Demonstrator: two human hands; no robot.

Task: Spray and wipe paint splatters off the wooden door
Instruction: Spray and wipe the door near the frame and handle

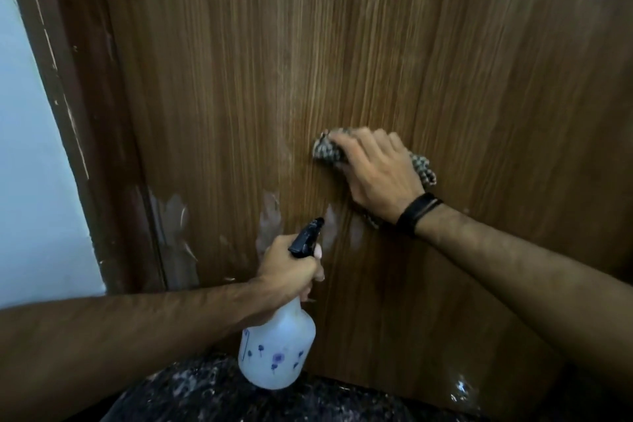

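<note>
One brown wood-grain door (pixel 342 44) fills the view, with three whitish paint smears (pixel 270 216) low on its face, and one crumpled checked cloth (pixel 327 149) is pressed flat against it by the right hand (pixel 373 175), fingers spread. One white flower-printed plastic spray bottle (pixel 274 349) is gripped at its black trigger head by the left hand (pixel 291 267), just below. A scratched dark frame (pixel 68 113) and pale wall (pixel 30 147) are seen left, speckled dark floor (pixel 205 397) below.

Left hand (pixel 291 267) curled in grip; right hand (pixel 375 175) flat, fingers spread, pressing.
</note>
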